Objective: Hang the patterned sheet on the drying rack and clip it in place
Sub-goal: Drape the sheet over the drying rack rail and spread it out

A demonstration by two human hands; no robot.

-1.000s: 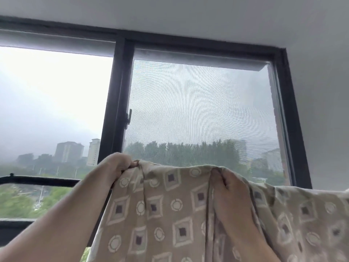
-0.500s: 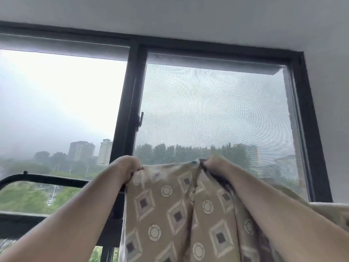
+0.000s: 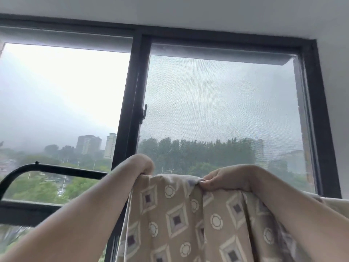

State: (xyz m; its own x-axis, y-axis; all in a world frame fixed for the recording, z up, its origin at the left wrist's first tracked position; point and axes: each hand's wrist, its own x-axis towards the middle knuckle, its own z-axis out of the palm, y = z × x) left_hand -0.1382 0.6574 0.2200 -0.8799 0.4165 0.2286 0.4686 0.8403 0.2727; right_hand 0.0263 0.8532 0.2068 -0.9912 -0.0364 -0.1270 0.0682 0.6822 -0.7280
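Observation:
The patterned sheet (image 3: 175,220) is beige with diamond and circle motifs and hangs down in front of the window. My left hand (image 3: 138,165) grips its top edge at the left corner, fingers curled over the fabric. My right hand (image 3: 224,179) pinches the top edge further right, where the cloth bunches. The drying rack (image 3: 47,167) shows as a curved black bar to the left, running behind my left forearm. The rest of the bar is hidden by my arms and the sheet. No clip is in view.
A black-framed window (image 3: 132,103) fills the view, with a mesh screen on the right pane and a handle (image 3: 144,113) on the middle post. White wall stands to the right, ceiling above. More sheet trails off at the lower right (image 3: 336,205).
My hands have moved further apart along the sheet's top edge, spreading the fabric. The view has shifted a little to the left, and more of the black rack bar shows.

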